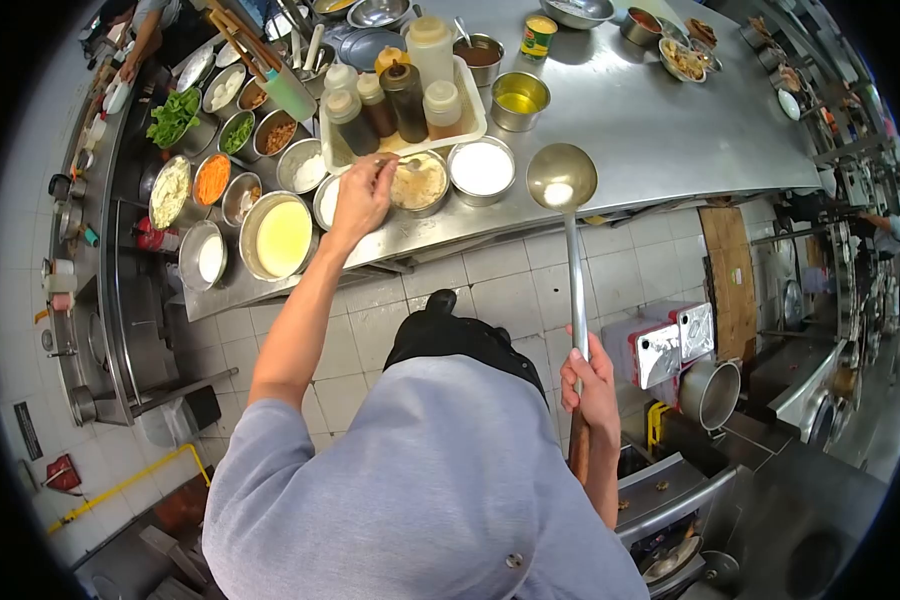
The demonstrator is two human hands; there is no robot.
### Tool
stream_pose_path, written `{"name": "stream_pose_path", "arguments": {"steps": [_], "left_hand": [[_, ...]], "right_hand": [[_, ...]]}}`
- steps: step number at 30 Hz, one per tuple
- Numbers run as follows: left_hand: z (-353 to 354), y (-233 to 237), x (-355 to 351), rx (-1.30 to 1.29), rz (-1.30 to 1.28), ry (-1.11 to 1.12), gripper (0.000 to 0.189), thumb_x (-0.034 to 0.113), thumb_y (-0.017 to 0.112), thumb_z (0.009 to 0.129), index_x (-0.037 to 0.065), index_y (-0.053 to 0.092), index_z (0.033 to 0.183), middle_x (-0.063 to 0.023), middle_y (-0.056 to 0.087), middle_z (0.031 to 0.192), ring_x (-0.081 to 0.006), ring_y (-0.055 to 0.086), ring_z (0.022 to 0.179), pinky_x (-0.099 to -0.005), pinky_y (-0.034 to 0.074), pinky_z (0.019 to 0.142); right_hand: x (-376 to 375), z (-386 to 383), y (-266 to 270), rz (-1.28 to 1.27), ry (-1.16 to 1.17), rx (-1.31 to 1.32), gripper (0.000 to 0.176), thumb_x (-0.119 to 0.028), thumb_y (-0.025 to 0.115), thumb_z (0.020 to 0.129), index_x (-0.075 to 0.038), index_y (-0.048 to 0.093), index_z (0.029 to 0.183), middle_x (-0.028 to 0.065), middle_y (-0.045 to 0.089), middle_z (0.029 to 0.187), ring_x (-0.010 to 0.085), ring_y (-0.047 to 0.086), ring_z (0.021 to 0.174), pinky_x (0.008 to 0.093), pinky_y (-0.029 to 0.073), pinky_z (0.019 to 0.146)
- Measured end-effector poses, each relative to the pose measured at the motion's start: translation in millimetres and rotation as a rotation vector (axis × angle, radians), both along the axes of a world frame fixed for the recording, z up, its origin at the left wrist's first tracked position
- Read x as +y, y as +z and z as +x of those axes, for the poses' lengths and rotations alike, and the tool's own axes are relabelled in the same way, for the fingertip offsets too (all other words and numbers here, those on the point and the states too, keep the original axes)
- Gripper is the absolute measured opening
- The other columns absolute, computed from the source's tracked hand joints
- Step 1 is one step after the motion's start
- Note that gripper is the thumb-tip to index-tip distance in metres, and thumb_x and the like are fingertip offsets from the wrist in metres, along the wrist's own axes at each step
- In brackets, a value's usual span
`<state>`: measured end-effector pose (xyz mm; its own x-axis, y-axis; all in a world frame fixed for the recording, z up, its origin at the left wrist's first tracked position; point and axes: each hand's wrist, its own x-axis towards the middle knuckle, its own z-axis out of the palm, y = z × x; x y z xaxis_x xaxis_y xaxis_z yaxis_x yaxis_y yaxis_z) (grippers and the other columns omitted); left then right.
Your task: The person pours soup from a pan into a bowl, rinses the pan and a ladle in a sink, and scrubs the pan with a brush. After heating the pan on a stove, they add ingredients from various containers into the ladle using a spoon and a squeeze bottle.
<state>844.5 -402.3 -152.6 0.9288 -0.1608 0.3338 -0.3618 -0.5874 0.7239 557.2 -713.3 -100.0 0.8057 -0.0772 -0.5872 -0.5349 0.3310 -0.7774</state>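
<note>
My left hand is closed on the handle of a small spoon, whose end is over a metal bowl of pale tan, grainy seasoning. Right beside it stands a bowl of white powder. My right hand grips the long handle of a large metal ladle. The ladle's round bowl is held up near the counter's front edge, apart from the containers, with a bright reflection inside it.
Squeeze bottles stand in a white tray on the steel counter. Bowls of yellow liquid and shredded carrot are at the left. A metal pot is at lower right. Another person's arm shows at upper left.
</note>
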Motion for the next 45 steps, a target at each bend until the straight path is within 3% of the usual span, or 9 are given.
{"name": "stream_pose_path", "arguments": {"steps": [7,14,17,23,27,28,40,43,45], "left_hand": [[-10,-30,-4,-0.121,-0.039,-0.077,0.015,0.006,0.062,0.093,-0.002,0.068,0.104,-0.0180,0.070,0.093,-0.0262,0.064,0.069,-0.0340,0.051,0.063],[-16,-37,-4,0.029,-0.249,0.212,0.019,0.015,0.060,0.098,0.000,0.071,0.102,-0.0110,0.072,0.081,-0.0159,0.068,0.073,-0.0298,0.051,0.065],[-14,-17,2,-0.118,-0.186,0.170,0.016,0.011,0.060,0.097,-0.001,0.070,0.100,-0.0129,0.072,0.084,-0.0199,0.067,0.070,-0.0309,0.050,0.063],[-11,-58,0,-0.238,0.013,-0.113,0.011,0.003,0.064,0.092,-0.004,0.068,0.099,-0.0161,0.069,0.088,-0.0256,0.067,0.072,-0.0350,0.052,0.065],[-25,-35,2,-0.122,-0.129,-0.004,0.010,-0.002,0.064,0.089,-0.003,0.068,0.098,-0.0185,0.069,0.090,-0.0338,0.066,0.079,-0.0377,0.053,0.071],[-21,-28,4,-0.244,-0.076,-0.013,0.010,-0.002,0.063,0.089,-0.003,0.068,0.098,-0.0186,0.069,0.090,-0.0338,0.066,0.079,-0.0374,0.053,0.070],[-15,-35,6,-0.212,-0.012,0.000,0.012,0.000,0.063,0.091,-0.002,0.068,0.101,-0.0184,0.069,0.091,-0.0315,0.066,0.077,-0.0364,0.051,0.068],[-8,-51,4,-0.175,-0.068,0.038,0.015,0.009,0.061,0.096,-0.002,0.070,0.102,-0.0150,0.071,0.086,-0.0216,0.064,0.069,-0.0311,0.051,0.066],[-11,-50,2,-0.021,-0.116,0.132,0.018,0.012,0.060,0.097,-0.003,0.069,0.103,-0.0156,0.072,0.085,-0.0226,0.066,0.071,-0.0325,0.052,0.068]], "right_hand": [[-2,3,-1,0.013,0.024,-0.009,0.040,-0.018,0.048,0.103,-0.007,0.043,0.141,0.0006,0.046,0.068,0.0068,0.040,0.041,0.0245,0.037,0.038],[-2,4,-5,0.018,0.019,-0.013,0.040,-0.018,0.048,0.103,-0.007,0.043,0.141,0.0003,0.046,0.067,0.0067,0.039,0.041,0.0244,0.036,0.038],[-5,0,-4,0.021,0.013,-0.022,0.039,-0.018,0.049,0.103,-0.007,0.043,0.141,0.0001,0.045,0.066,0.0066,0.039,0.041,0.0245,0.036,0.038],[-9,0,-7,-0.002,-0.001,-0.036,0.040,-0.019,0.049,0.103,-0.007,0.043,0.141,-0.0006,0.044,0.065,0.0060,0.039,0.040,0.0242,0.036,0.037],[-12,-8,-2,0.001,0.010,-0.042,0.040,-0.019,0.047,0.103,-0.007,0.043,0.141,-0.0008,0.044,0.065,0.0056,0.038,0.041,0.0234,0.036,0.037],[-12,-9,-2,-0.002,0.006,-0.046,0.040,-0.019,0.047,0.103,-0.007,0.043,0.141,-0.0008,0.044,0.065,0.0056,0.038,0.041,0.0234,0.036,0.037],[-19,-17,-5,-0.022,-0.014,-0.030,0.040,-0.017,0.046,0.103,-0.008,0.042,0.142,-0.0007,0.044,0.067,0.0058,0.038,0.041,0.0243,0.036,0.038],[-21,-14,-5,-0.026,-0.010,-0.028,0.041,-0.017,0.046,0.103,-0.008,0.042,0.143,-0.0006,0.044,0.067,0.0058,0.038,0.041,0.0242,0.036,0.037],[-21,-14,-4,-0.022,-0.006,-0.027,0.041,-0.017,0.046,0.103,-0.007,0.042,0.143,-0.0006,0.044,0.066,0.0058,0.038,0.041,0.0241,0.035,0.037]]}}
